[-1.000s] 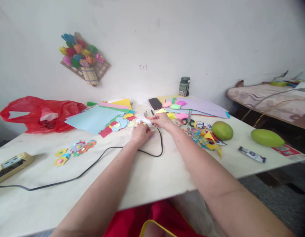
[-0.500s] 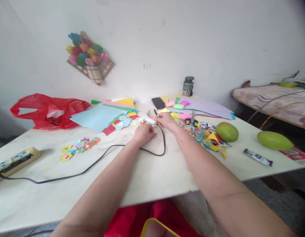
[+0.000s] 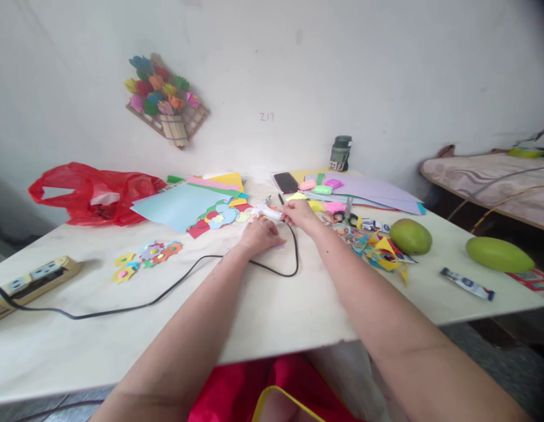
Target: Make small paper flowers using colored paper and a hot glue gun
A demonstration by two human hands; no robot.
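Note:
A white glue gun [image 3: 267, 212] with a black cord [image 3: 295, 252] lies sideways between my hands, in the middle of the table. My right hand [image 3: 301, 212] is closed round its right end, close to where the cord comes out. Just below its left part, my left hand [image 3: 261, 235] rests low with bent fingers. What those fingers hold is hidden, though a bit of pale purple shows at the fingertips. Left of the glue gun lie paper cut-outs in red, green and light blue [image 3: 219, 217]. A cluster of paper flowers [image 3: 149, 253] lies farther left.
A power strip [image 3: 38, 278] stands at the left, the cord running from it. Behind are a red plastic bag [image 3: 96, 196], coloured paper sheets [image 3: 166, 205], a phone [image 3: 286, 183] and a bottle [image 3: 340, 153]. At the right are paper scraps [image 3: 381, 249], scissors [image 3: 346, 217], two mangoes [image 3: 410, 236] and a tube [image 3: 468, 284].
The view has shifted slightly, so things sit a little farther right. Both hands stay at the glue gun with almost the same pose.

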